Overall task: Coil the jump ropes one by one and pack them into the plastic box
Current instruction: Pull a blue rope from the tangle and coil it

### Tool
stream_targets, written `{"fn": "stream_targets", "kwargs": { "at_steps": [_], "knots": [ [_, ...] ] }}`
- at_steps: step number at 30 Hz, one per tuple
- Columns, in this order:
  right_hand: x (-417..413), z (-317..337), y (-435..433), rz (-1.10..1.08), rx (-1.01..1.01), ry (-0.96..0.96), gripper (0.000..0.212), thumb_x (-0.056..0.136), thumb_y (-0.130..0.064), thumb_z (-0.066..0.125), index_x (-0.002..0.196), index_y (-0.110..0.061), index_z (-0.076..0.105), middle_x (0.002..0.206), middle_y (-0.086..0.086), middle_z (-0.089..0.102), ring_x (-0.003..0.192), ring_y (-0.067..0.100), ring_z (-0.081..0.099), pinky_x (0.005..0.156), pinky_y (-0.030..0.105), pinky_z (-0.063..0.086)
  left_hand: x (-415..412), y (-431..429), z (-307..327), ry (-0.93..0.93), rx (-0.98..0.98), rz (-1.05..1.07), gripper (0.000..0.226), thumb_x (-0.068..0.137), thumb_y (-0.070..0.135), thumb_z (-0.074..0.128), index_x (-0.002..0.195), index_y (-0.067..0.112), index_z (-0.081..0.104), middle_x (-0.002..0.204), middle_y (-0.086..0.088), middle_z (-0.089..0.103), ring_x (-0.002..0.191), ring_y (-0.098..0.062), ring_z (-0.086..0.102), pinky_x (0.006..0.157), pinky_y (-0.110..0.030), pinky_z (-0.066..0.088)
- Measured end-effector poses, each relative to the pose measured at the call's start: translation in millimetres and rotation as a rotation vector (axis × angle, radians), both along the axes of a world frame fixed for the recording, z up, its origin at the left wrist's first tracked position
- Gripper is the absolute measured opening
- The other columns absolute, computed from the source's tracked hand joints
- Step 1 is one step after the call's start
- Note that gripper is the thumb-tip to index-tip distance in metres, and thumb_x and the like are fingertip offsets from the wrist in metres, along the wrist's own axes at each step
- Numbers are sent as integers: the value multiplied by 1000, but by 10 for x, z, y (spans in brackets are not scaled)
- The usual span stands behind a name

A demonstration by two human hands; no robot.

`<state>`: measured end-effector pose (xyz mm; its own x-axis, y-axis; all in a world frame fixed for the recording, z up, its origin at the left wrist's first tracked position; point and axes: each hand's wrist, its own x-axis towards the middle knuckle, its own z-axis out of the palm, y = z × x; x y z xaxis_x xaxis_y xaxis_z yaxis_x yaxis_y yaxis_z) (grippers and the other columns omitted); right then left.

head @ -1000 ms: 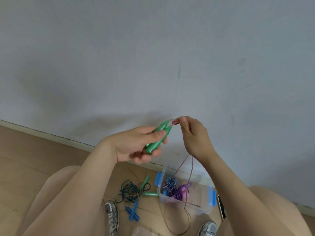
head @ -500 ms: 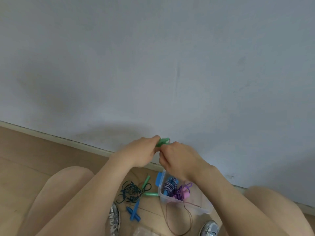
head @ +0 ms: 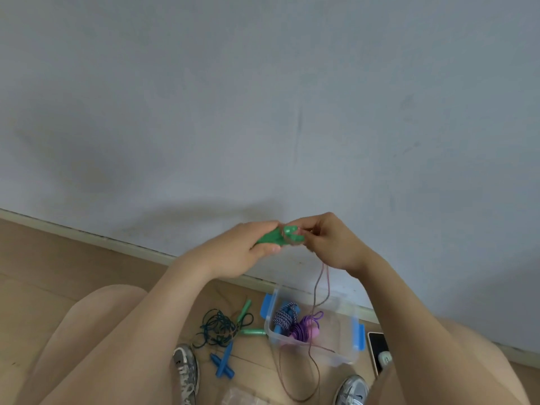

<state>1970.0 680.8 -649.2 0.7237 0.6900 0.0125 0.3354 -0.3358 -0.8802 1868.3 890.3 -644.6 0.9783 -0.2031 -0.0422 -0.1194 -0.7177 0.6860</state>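
Jump rope w/ two green plastic handles (head: 273, 239) & a thin brownish cord (head: 320, 290) is held up in front of a grey-blue wall (head: 263, 97), well above the floor. The left hand (head: 233, 252) grips both handles together, fingers curled round them. The right hand (head: 333, 244) pinches the cord right at the handle tips. A few turns seem wrapped there, but it's too small to be sure. The rest of the cord hangs from the right hand, passes in front of the box & loops on the wooden floor (head: 43, 273) btwn two grey sneakers (head: 185, 366).

Below is a clear plastic box w/ blue clips (head: 355, 320), lid off, on the floor near the skirting. Inside are two coiled ropes, touching: a blue-&-white striped one (head: 282, 317) & a purple one (head: 304, 331). Left of the box a tangled dark teal rope w/ green handles (head: 217, 328) lies loose, w/ a crossed pair of blue handles (head: 223, 362) just beside it. A black phone (head: 377, 349) is right of the box.

Progress, by my reading: two ropes packed, one being coiled w/ most of its cord left to wind, at least one more untouched. Approx. halfway.
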Motion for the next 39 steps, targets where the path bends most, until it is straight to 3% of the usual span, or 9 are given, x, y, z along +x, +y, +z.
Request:
{"fn": "stream_targets", "kwargs": {
  "at_steps": [4, 7, 12, 17, 20, 23, 30, 35, 39],
  "knots": [
    [-155, -189, 144, -36, -151, 169, 27, 109, -21, 53, 106, -15, 80, 66, 2, 55, 61, 19, 49, 64, 35, 46, 18, 72, 10, -141, 62, 167, 10, 110, 34, 51, 107, 26, 56, 87, 2, 63, 75, -17, 58, 65, -34, 41],
    [-334, -158, 259, 76, -334, 33, 31, 108, -26, 51, 103, -18, 80, 61, 0, 52, 55, 16, 50, 62, 32, 47, 38, 165, -74, -129, 387, 305, 12, 110, 31, 49, 107, 21, 53, 91, 1, 60, 79, -21, 58, 66, -38, 46],
    [-479, 109, 246, 25, 58, 156, 41, 110, -25, 51, 76, -17, 71, 55, 4, 42, 46, 19, 38, 50, 29, 32, 49, 113, -172, -127, 692, 326, 20, 104, 14, 54, 117, 29, 56, 88, 4, 51, 82, -24, 58, 61, -34, 37],
    [-249, 192, 108, -263, 253, 31, 42, 109, -28, 52, 69, -18, 62, 62, 12, 36, 56, 22, 31, 56, 35, 27, 14, 46, -90, -127, 602, -4, 19, 109, 34, 53, 127, 34, 60, 91, 9, 55, 87, -17, 57, 77, -37, 49],
    [-68, 96, 9, -380, 125, -109, 39, 110, -34, 51, 78, -18, 69, 52, -10, 39, 50, 11, 34, 54, 24, 31, 28, 19, -17, -192, 423, -22, 16, 108, 39, 53, 118, 31, 63, 95, 10, 59, 91, -13, 56, 84, -38, 50],
    [-4, -39, -15, -336, -86, -234, 37, 108, -40, 56, 77, -28, 71, 46, -15, 43, 47, 6, 39, 50, 19, 30, 32, 15, 8, -223, 210, -8, 8, 107, 33, 57, 106, 28, 63, 92, 11, 60, 87, -8, 55, 79, -36, 48],
    [-194, -75, 148, -161, -143, -74, 50, 111, -43, 47, 76, -17, 72, 41, -13, 37, 40, 6, 35, 49, 19, 29, 50, 29, 6, -286, -15, 168, 11, 107, 35, 58, 101, 26, 63, 80, 5, 63, 72, -12, 57, 64, -29, 41],
    [-417, -17, 239, -65, -273, -288, 45, 111, -31, 42, 78, -18, 71, 51, -13, 51, 53, 3, 50, 61, 25, 36, 87, -23, -101, -289, 368, 352, 8, 107, 39, 54, 107, 33, 59, 85, 10, 61, 77, -17, 58, 61, -35, 44],
    [-477, -1, 237, 12, -194, -295, 40, 105, -31, 51, 77, -11, 71, 51, -3, 54, 48, 7, 45, 52, 29, 39, 92, 53, -207, -151, 565, 302, 15, 103, 23, 62, 102, 36, 67, 83, 12, 60, 80, -14, 59, 60, -31, 38]
  ]
}}
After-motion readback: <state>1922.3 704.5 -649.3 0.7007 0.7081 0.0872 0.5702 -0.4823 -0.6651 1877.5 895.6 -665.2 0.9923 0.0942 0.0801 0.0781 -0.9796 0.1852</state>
